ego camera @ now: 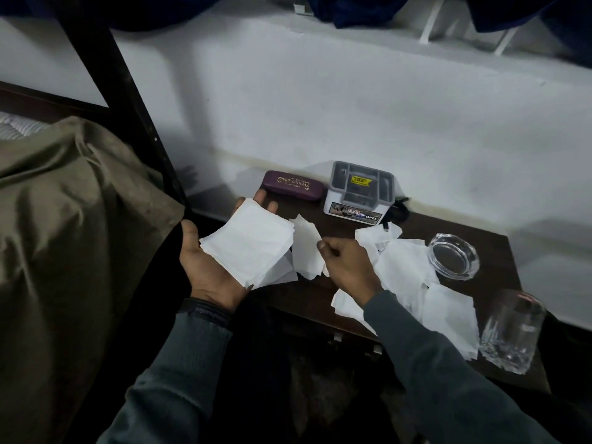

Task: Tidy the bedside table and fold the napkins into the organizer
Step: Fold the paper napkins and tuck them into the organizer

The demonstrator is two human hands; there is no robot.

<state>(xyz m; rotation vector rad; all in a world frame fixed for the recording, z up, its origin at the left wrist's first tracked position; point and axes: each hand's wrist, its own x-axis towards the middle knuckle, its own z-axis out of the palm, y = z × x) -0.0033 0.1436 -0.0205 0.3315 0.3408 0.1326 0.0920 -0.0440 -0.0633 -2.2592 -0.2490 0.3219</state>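
My left hand point(205, 267) lies palm up at the left edge of the dark bedside table point(499, 248), with a stack of folded white napkins point(250, 245) resting on it. My right hand point(346, 264) pinches the edge of a single white napkin point(306, 248) beside the stack. More loose white napkins point(416, 283) lie crumpled and spread over the table's right half. The grey and white organizer point(360, 192) stands at the back of the table, its compartments showing no napkins.
A maroon glasses case point(293, 184) lies left of the organizer. A glass ashtray point(455, 256) sits at the right; a drinking glass point(509, 331) stands near the front right corner. A black cable point(398, 211) lies behind the organizer. The bed with an olive cover point(73, 219) is left.
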